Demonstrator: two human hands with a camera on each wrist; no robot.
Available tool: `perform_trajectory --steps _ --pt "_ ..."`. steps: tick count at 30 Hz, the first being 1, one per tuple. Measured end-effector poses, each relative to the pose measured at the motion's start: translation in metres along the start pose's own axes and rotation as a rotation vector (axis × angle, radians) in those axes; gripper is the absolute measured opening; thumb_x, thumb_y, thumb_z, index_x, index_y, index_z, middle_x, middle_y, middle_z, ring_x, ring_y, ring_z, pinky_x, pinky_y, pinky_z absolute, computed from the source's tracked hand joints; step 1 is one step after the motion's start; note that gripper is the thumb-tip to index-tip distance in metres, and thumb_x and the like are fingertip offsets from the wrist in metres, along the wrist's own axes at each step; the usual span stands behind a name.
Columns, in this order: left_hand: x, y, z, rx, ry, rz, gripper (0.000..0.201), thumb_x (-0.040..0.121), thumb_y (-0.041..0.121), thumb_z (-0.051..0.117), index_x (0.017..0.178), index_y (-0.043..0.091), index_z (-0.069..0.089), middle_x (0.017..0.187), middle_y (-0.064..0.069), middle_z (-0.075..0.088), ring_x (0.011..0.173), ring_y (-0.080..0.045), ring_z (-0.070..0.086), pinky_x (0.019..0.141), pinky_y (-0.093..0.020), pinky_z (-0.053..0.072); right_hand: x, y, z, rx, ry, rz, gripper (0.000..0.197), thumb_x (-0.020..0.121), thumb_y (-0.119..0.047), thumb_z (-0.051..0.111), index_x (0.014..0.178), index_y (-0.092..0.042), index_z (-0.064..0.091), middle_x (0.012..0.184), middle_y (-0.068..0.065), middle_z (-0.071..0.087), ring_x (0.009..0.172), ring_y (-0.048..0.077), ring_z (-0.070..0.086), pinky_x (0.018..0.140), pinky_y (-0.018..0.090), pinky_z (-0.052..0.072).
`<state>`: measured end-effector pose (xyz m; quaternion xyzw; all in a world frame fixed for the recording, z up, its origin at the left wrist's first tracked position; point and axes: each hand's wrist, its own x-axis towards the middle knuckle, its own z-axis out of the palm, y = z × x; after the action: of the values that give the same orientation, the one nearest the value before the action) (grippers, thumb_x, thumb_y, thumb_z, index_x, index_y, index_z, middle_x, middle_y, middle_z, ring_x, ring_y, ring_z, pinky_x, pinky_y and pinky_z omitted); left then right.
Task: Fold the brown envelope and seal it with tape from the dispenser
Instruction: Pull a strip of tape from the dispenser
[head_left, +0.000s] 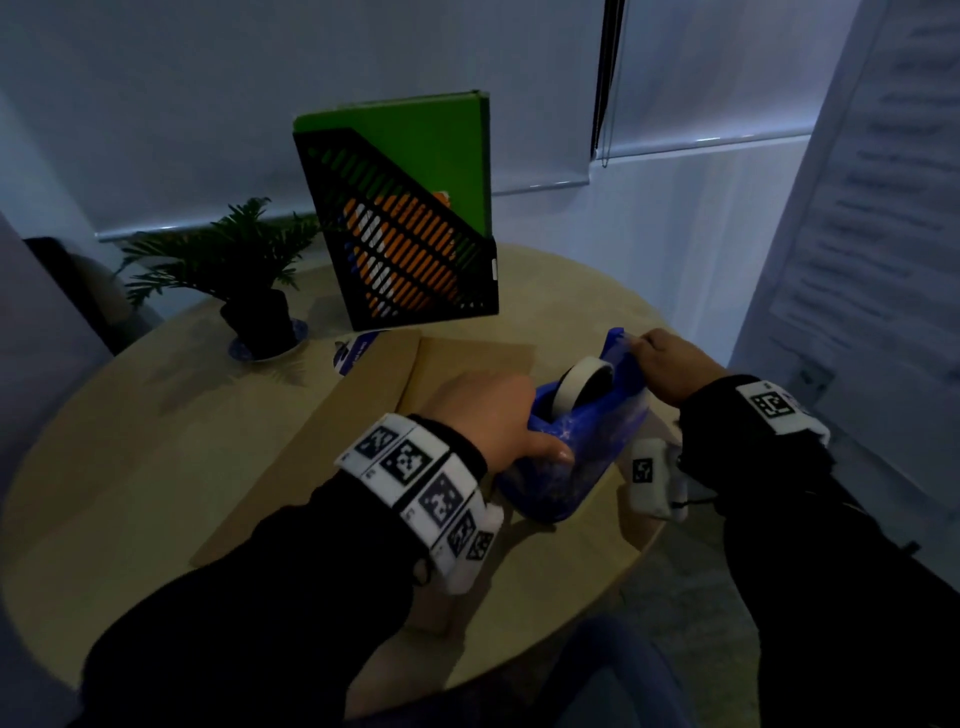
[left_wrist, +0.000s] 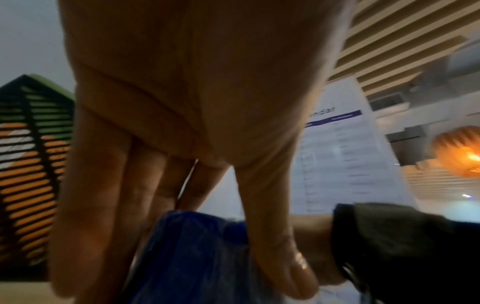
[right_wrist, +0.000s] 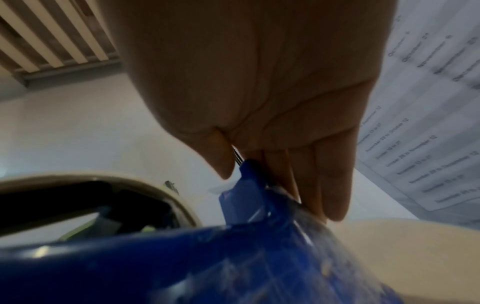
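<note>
The brown envelope (head_left: 363, 415) lies flat on the round wooden table (head_left: 156, 441), left of centre, partly under my left forearm. A blue tape dispenser (head_left: 582, 431) with a pale tape roll (head_left: 584, 382) stands on its right part. My left hand (head_left: 524, 421) grips the dispenser's near end, thumb on one side and fingers on the other; the left wrist view shows this blue body (left_wrist: 192, 257) between them. My right hand (head_left: 644, 348) pinches the far cutter end. In the right wrist view, thumb and fingers straddle the cutter post of the dispenser (right_wrist: 233, 267), with the roll (right_wrist: 166, 191) behind.
A black slotted file holder (head_left: 410, 249) with a green folder stands at the back of the table. A potted plant (head_left: 234, 254) sits at the back left. A white printed sheet (head_left: 353, 353) peeks out beyond the envelope. A printed poster (head_left: 857, 208) hangs close on the right.
</note>
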<state>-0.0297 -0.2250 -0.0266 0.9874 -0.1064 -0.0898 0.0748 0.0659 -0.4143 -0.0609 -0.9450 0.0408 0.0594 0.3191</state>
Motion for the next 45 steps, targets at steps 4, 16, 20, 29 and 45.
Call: perform_trajectory --steps 4,16,20,29,45 --pt "0.023 -0.010 -0.005 -0.046 -0.040 0.017 0.047 0.074 0.058 0.069 0.095 0.017 0.061 0.091 -0.003 0.067 0.083 -0.023 0.062 0.069 -0.034 0.048 0.003 0.001 -0.003 -0.029 0.050 0.066 0.043 0.104 -0.019 0.025 0.126 0.008 0.050 0.132 0.031 0.050 0.123 0.039 0.049 0.101 0.038 0.038" --pt "0.069 -0.031 -0.029 0.018 0.022 -0.022 0.037 0.074 0.033 0.078 0.102 0.011 0.066 0.099 -0.014 0.068 0.095 -0.028 0.063 0.082 -0.034 0.048 0.001 0.010 -0.005 -0.205 0.117 0.086 0.046 0.091 -0.023 0.026 0.122 -0.002 0.052 0.133 0.022 0.052 0.119 0.040 0.053 0.098 0.044 0.041" --pt "0.072 -0.034 -0.030 0.052 0.066 -0.077 0.026 0.079 0.028 0.074 0.095 0.009 0.067 0.089 -0.010 0.069 0.086 -0.024 0.065 0.075 -0.033 0.049 -0.011 0.007 -0.003 -0.166 0.185 0.116 0.050 0.101 -0.034 0.021 0.122 -0.003 0.053 0.128 0.023 0.054 0.118 0.038 0.052 0.098 0.045 0.042" --pt "0.083 -0.017 -0.011 0.247 0.227 -0.209 0.012 0.093 0.017 0.052 0.096 0.011 0.062 0.083 -0.005 0.056 0.074 -0.024 0.053 0.065 -0.032 0.041 -0.045 0.002 -0.002 -0.170 0.260 0.141 0.059 0.102 -0.042 0.021 0.114 0.000 0.061 0.123 0.024 0.061 0.114 0.039 0.057 0.095 0.042 0.043" --pt "0.071 -0.013 0.007 -0.087 0.005 -0.002 0.030 0.095 0.019 0.042 0.107 0.015 0.069 0.102 -0.009 0.071 0.088 -0.028 0.067 0.083 -0.038 0.053 -0.065 -0.024 0.015 -0.010 -0.074 -0.046 0.044 0.088 -0.033 0.034 0.075 -0.005 0.066 0.075 0.012 0.075 0.076 0.030 0.072 0.083 0.043 0.057"
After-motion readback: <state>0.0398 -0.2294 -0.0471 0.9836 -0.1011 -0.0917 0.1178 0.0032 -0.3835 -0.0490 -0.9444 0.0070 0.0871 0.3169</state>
